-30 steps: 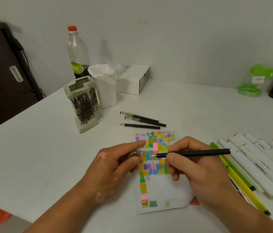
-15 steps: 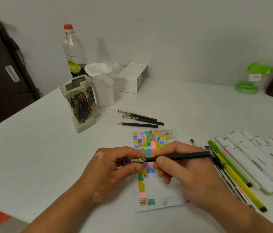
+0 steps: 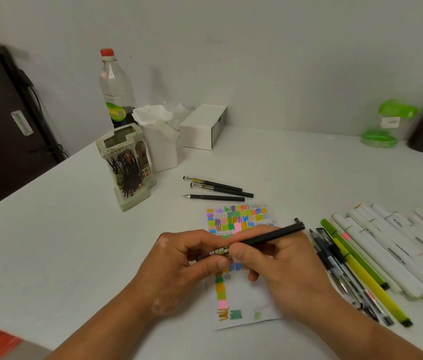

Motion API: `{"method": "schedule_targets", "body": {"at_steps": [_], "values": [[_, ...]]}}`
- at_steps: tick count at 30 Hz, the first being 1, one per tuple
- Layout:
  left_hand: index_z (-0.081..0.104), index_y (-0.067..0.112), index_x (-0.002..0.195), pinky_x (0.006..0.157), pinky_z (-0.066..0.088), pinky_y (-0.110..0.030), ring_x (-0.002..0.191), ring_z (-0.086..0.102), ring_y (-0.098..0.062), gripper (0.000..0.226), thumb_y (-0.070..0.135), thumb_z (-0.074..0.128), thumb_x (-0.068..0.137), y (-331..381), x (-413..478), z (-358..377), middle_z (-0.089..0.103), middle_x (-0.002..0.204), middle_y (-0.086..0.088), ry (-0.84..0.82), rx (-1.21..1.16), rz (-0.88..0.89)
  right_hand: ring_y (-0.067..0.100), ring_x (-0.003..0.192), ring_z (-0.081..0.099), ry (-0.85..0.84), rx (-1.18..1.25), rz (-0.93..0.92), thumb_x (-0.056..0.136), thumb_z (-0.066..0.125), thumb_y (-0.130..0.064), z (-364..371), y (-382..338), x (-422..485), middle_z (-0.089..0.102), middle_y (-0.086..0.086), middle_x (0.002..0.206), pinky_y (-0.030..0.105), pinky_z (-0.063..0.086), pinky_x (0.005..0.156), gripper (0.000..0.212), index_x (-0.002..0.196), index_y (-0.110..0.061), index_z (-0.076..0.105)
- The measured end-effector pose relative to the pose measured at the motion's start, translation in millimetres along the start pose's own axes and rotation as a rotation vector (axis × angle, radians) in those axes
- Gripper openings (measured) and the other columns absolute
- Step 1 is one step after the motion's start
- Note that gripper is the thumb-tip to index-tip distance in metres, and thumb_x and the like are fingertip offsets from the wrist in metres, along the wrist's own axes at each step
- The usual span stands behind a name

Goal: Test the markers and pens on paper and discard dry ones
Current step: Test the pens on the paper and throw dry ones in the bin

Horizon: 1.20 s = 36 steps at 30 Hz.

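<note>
Near the front edge of the desk [image 3: 75, 242], both hands meet above the paper [image 3: 244, 297]. Right hand [image 3: 283, 276]: wrist low over the sheet, fingers [image 3: 240, 253] curled and clamped on the black pen [image 3: 270, 236], thumb on top. Barrel tilts up and away toward the right edge, its rear end free in the air. Left hand [image 3: 179, 261]: knuckles up, thumb and forefinger pinching the clear cap [image 3: 219, 252] at the pen's front end, in line with the barrel. Pen tip hidden between the hands.

Paper: flat, covered in rows of coloured swatches and black scribbles, bare lower right part. Beyond it lie three black pens [image 3: 218, 189], side by side. Toward the right edge, a row of markers [image 3: 387, 255] lies close together.
</note>
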<state>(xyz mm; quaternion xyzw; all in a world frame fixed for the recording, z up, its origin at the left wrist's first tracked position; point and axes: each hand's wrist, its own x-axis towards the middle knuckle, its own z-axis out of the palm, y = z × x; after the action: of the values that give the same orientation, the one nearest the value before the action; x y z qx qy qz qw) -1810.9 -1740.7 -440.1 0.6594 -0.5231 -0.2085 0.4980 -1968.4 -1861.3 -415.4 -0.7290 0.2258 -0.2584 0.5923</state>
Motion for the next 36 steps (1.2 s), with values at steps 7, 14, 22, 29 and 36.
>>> {"method": "schedule_targets", "body": {"at_steps": [7,14,22,29,36], "values": [[0.056,0.047,0.130,0.114,0.028,-0.034,0.131,0.033,0.011,0.072,0.090,0.038,0.077,-5,1,13,0.048,0.138,0.033,-0.155,0.748,0.053,0.008,0.060,0.064,0.226,-0.162,-0.031,0.096,0.065,-0.027,-82,-19,24,0.073,0.000,0.078,0.032,0.049,0.056,0.022,0.117,-0.032,0.058],[0.047,0.054,0.134,0.120,0.014,-0.037,0.126,0.019,0.023,0.078,0.096,0.029,0.070,-11,4,6,0.039,0.141,0.040,-0.167,0.835,-0.057,0.003,0.069,0.062,0.124,-0.898,0.076,0.087,0.067,-0.048,-101,9,22,0.066,-0.012,0.067,0.026,0.048,0.062,0.029,0.115,-0.038,0.064],[0.065,0.040,0.117,0.102,0.044,-0.033,0.113,0.053,-0.001,0.030,0.055,0.053,0.093,-17,30,-17,0.062,0.121,0.023,0.040,0.785,0.008,0.012,0.087,0.061,0.069,-1.184,0.089,0.086,0.057,-0.055,-82,29,28,0.059,-0.012,0.088,0.027,0.050,0.065,0.035,0.116,-0.038,0.062],[0.067,0.026,0.123,0.102,0.046,-0.040,0.112,0.059,-0.019,0.028,0.020,0.060,0.097,-41,112,-39,0.068,0.122,0.001,0.097,1.075,-0.153,0.009,0.084,0.056,0.101,-1.133,0.078,0.083,0.059,-0.062,-84,31,25,0.061,-0.014,0.094,0.025,0.041,0.061,0.045,0.124,-0.044,0.055],[0.070,0.031,0.110,0.098,0.045,-0.040,0.096,0.058,-0.012,0.018,0.028,0.055,0.100,-47,116,-44,0.069,0.105,0.006,0.036,1.103,-0.107,0.007,0.073,0.059,0.176,-1.036,0.006,0.085,0.062,-0.058,-80,19,24,0.056,-0.016,0.068,0.023,0.045,0.057,0.027,0.107,-0.042,0.062]]}}
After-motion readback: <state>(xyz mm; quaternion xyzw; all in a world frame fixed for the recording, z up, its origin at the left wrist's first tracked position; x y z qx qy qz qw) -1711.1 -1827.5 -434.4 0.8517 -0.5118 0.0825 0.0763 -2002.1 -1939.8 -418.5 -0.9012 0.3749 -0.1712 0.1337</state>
